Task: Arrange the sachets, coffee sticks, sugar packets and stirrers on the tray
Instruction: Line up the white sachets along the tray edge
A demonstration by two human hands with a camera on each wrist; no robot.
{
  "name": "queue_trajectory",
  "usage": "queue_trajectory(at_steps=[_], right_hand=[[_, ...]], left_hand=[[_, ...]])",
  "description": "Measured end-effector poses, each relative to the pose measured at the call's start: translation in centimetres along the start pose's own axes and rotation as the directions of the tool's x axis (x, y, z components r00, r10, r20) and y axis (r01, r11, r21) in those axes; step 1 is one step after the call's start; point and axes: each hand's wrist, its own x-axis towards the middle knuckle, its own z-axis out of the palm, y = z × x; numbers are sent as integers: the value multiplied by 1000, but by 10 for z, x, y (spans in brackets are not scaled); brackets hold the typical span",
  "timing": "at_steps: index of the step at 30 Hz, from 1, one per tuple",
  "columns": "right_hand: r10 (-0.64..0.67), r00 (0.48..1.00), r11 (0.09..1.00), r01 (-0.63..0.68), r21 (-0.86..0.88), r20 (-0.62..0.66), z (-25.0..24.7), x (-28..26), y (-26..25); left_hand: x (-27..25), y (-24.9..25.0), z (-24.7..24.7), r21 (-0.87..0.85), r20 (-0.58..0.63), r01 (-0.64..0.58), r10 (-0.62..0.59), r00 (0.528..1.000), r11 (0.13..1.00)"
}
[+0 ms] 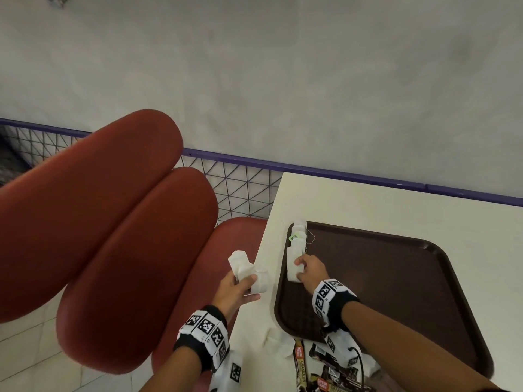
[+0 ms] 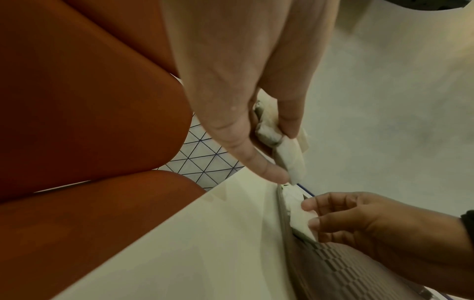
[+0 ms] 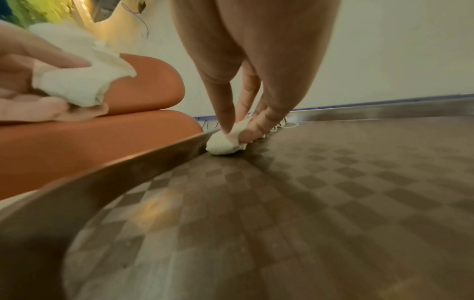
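Note:
A dark brown tray (image 1: 396, 278) lies on the white table (image 1: 368, 202). Along its left rim runs a row of white sachets (image 1: 297, 239), some with strings. My right hand (image 1: 304, 268) pinches the nearest sachet (image 3: 225, 142) of that row against the tray floor (image 3: 307, 203), thumb and fingers curled on it. My left hand (image 1: 240, 284) hovers past the table's left edge and grips a bunch of white sachets (image 1: 246, 267), also seen as sachets (image 2: 287, 150) between thumb and fingers in the left wrist view.
Coffee sticks and dark packets (image 1: 325, 372) lie in a heap on the table near the tray's front corner. Red bench cushions (image 1: 113, 222) stand left of the table. A purple-framed wire grid (image 1: 240, 188) and a grey wall are behind.

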Motion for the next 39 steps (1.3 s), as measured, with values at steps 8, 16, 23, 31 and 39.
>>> queue_trajectory(at_steps=[8, 16, 23, 31, 39], right_hand=[[-48, 999, 996, 47, -73, -7, 11, -2, 1], [-76, 997, 991, 75, -109, -11, 8, -6, -1], [-177, 984, 981, 178, 71, -23, 0, -27, -16], [-243, 969, 912, 214, 350, 41, -2, -51, -15], [-271, 962, 900, 239, 363, 38, -16, -52, -1]], left_hand=[[3, 3, -2, 46, 3, 5, -5, 1000, 999], [6, 1, 2, 65, 10, 16, -17, 1000, 998], [6, -3, 10, 134, 6, 13, -13, 1000, 991], [5, -6, 28, 170, 63, 12, -23, 998, 985], [2, -7, 39, 209, 91, 18, -38, 995, 978]])
